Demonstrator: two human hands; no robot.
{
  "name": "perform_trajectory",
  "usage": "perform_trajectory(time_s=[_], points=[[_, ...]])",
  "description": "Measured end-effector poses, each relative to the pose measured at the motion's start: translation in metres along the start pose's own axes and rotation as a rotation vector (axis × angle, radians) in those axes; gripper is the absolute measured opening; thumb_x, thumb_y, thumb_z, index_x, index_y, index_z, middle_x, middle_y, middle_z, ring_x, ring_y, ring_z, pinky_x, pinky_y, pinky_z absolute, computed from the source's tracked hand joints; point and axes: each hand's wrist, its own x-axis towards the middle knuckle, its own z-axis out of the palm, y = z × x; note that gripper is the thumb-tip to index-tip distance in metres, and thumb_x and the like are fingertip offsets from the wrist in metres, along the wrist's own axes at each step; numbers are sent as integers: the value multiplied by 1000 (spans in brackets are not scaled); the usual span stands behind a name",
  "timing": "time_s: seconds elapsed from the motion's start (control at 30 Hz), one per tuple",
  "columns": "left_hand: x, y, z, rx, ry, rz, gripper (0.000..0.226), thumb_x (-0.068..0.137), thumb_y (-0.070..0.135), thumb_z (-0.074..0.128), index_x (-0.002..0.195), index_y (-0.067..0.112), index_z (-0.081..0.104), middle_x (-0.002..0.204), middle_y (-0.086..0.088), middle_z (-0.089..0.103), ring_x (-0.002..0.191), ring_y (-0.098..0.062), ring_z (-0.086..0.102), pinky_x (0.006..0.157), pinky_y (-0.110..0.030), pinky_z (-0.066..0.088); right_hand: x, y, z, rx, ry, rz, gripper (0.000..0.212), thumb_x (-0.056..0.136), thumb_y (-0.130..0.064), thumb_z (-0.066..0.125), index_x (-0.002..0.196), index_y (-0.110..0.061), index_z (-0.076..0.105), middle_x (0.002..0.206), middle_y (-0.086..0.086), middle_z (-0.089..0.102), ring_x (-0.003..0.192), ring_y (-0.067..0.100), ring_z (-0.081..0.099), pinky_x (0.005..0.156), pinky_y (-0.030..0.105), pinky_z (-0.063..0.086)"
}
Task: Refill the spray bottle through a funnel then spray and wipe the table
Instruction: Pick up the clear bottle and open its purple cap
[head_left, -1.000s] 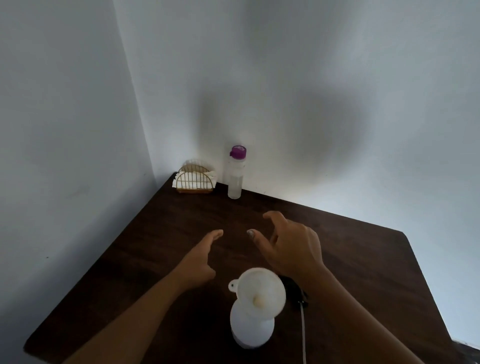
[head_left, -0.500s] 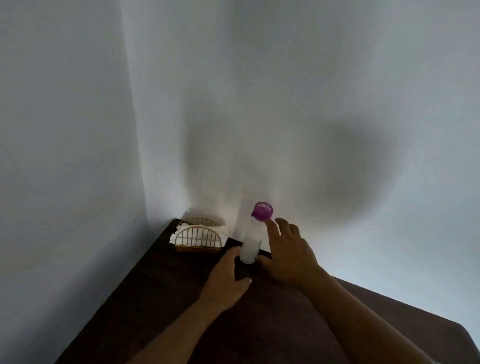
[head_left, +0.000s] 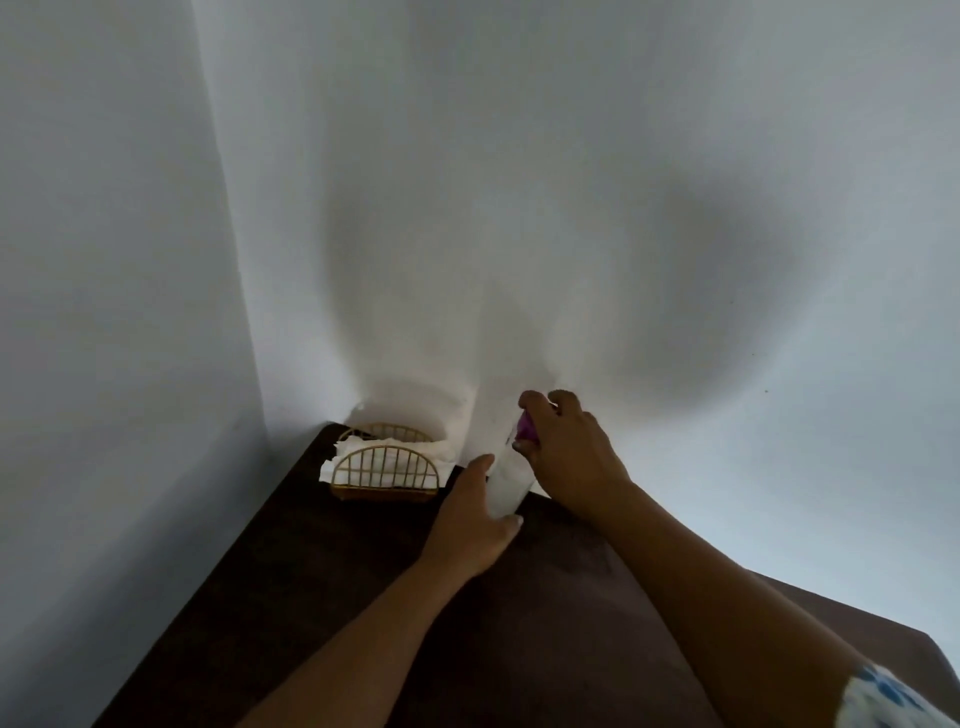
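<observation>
**Ana:** Purple is the first thing I catch in the head view: the cap (head_left: 525, 427) on the clear refill bottle (head_left: 506, 480), peeking out under the right hand (head_left: 571, 457).

**Ben:** What is that hand doing?

**Ana:** Its fingers (head_left: 563, 401) are curled over the cap from above, closed round it. I'd judge it is set to twist or lift the cap, though whether it is turning I cannot tell.

**Ben:** And the other one?

**Ana:** The left hand (head_left: 470, 525) is wrapped against the bottle's lower body, thumb side toward us, fingers mostly hidden behind the plastic. It looks like a steadying hold, so the body stays put while the cap is worked.

**Ben:** Where does the bottle stand?

**Ana:** At the far edge of the dark wooden table (head_left: 322, 597), near the wall (head_left: 519, 208), upright or nearly so, directly between the two hands. Just to its left sits a gold wire holder (head_left: 384, 470) with white napkins (head_left: 363, 452) in it, tucked into the corner, presumably kept ready for wiping.

**Ben:** The spray bottle and funnel?

**Ana:** Neither shows here; the camera is tipped up toward the wall, so the near part of the table is out of view.

**Ben:** So how far along?

**Ana:** Early, I'd say: the refill liquid is being opened, nothing poured yet.
</observation>
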Motion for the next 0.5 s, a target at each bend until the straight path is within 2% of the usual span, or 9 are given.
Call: perform_trajectory(time_s=[0.13, 0.37, 0.43, 0.5], points=[[-14, 2, -1, -14, 0, 9, 79, 78, 22, 69, 142, 23, 22, 145, 1, 34, 131, -15, 35, 101, -25, 34, -17, -7, -6, -30, -71, -56, 43, 89, -27, 57, 127, -24, 37, 117, 10, 45, 95, 30, 55, 76, 33, 45], [-62, 17, -13, -27, 50, 98, 88, 75, 30, 72, 143, 28, 17, 148, 5, 29, 135, -13, 29, 104, -27, 30, -73, -40, -45, 114, -52, -86, 42, 87, -39, 59, 123, -29, 41, 117, 4, 48, 94, 23, 54, 76, 27, 46], [-82, 27, -15, -80, 68, 142, 89, 70, 39, 74, 140, 31, 21, 143, 8, 35, 132, -11, 34, 105, -26, 29, -94, -52, -60, 144, -39, -126, 41, 87, -40, 59, 122, -29, 41, 115, 3, 49, 90, 19, 50, 73, 25, 42], [-107, 38, -17, -139, 139, 185, 85, 62, 52, 74, 132, 34, 31, 133, 9, 47, 123, -10, 45, 105, -33, 39, -119, -64, -77, 164, -21, -160, 40, 87, -40, 59, 122, -29, 42, 114, 2, 49, 90, 16, 48, 74, 23, 41]])
